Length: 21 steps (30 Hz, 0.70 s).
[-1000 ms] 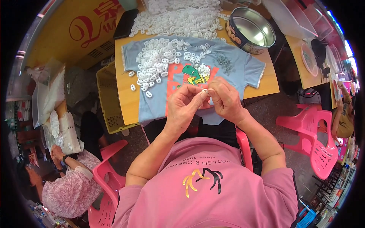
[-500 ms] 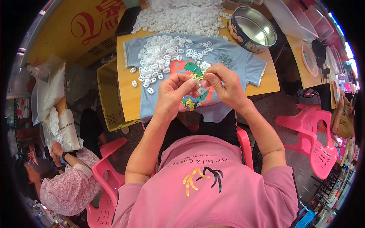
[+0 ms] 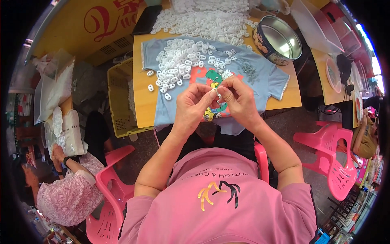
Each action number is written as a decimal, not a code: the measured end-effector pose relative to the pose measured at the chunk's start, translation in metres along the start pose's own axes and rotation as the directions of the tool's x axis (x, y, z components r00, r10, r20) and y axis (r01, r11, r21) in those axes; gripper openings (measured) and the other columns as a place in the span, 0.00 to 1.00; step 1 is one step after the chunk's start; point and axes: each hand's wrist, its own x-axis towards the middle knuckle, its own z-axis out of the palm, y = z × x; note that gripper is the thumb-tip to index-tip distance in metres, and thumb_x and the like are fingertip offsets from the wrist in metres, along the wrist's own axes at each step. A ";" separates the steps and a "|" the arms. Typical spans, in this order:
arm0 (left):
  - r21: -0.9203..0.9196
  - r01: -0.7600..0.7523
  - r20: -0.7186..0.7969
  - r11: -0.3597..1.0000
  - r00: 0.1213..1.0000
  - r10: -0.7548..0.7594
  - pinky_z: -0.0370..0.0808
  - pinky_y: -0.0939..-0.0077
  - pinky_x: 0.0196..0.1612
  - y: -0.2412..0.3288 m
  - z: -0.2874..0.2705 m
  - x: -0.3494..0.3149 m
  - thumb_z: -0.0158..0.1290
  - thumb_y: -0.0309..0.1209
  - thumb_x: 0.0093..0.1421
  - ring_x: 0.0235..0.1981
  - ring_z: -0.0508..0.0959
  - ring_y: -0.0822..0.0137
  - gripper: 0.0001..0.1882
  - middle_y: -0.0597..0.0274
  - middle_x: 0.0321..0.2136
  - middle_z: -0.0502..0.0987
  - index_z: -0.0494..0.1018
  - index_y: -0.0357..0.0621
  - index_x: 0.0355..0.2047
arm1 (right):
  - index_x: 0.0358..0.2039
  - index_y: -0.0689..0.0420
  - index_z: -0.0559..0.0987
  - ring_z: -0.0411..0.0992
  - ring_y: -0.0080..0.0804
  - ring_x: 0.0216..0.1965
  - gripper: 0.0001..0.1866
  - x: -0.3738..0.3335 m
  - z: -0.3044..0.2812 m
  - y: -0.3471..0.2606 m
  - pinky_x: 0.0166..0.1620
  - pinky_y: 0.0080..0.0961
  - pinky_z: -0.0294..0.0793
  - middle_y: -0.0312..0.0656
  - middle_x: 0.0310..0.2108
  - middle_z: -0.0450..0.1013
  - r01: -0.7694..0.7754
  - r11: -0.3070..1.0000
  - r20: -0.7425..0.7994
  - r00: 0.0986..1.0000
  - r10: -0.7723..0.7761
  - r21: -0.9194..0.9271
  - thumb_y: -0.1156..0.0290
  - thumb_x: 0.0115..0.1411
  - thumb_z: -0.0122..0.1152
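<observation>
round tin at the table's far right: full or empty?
Empty. The tin stands upright, open-topped, its bare shiny metal bottom showing; the white pieces lie outside on the shirt.

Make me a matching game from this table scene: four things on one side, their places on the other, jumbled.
Things:
1. round metal tin
2. yellow crate
3. small white piece
4. pale blue T-shirt

Places:
A. spread flat on the table
B. pinched between the left hand and right hand
C. at the table's far right corner
D. on the floor, left of the table

Pairs: 1-C, 2-D, 3-B, 4-A
</observation>
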 end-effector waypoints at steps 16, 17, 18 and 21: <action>-0.024 -0.009 -0.129 1.000 0.992 0.005 0.75 0.82 0.32 0.000 -0.036 0.003 0.55 0.28 0.63 0.27 0.78 0.74 0.07 0.60 0.28 0.79 0.73 0.35 0.36 | 0.33 0.56 0.80 0.74 0.45 0.32 0.08 0.090 0.020 0.046 0.34 0.36 0.73 0.43 0.32 0.74 0.266 0.670 0.159 0.963 -0.218 -0.693 0.66 0.56 0.62; -0.020 -0.005 -0.136 1.000 0.991 0.002 0.74 0.82 0.31 0.001 -0.036 0.002 0.55 0.28 0.63 0.27 0.78 0.74 0.07 0.60 0.28 0.79 0.73 0.35 0.35 | 0.33 0.56 0.79 0.74 0.46 0.32 0.08 0.091 0.023 0.048 0.34 0.37 0.73 0.43 0.32 0.74 0.268 0.619 0.186 0.963 -0.196 -0.738 0.66 0.56 0.63; -0.016 -0.001 -0.144 1.000 0.990 -0.002 0.74 0.83 0.31 0.002 -0.037 0.002 0.55 0.29 0.63 0.27 0.78 0.75 0.07 0.60 0.28 0.79 0.73 0.35 0.35 | 0.33 0.56 0.79 0.74 0.46 0.32 0.08 0.091 0.023 0.050 0.34 0.37 0.73 0.43 0.32 0.74 0.269 0.619 0.186 0.963 -0.196 -0.738 0.66 0.56 0.63; -0.024 0.000 -0.136 1.000 0.991 -0.003 0.74 0.83 0.30 0.001 -0.040 0.002 0.55 0.29 0.63 0.27 0.78 0.75 0.08 0.60 0.28 0.79 0.73 0.36 0.35 | 0.34 0.56 0.80 0.75 0.46 0.33 0.08 0.089 0.019 0.054 0.35 0.37 0.74 0.45 0.33 0.74 0.240 0.657 0.136 0.969 -0.205 -0.715 0.68 0.55 0.63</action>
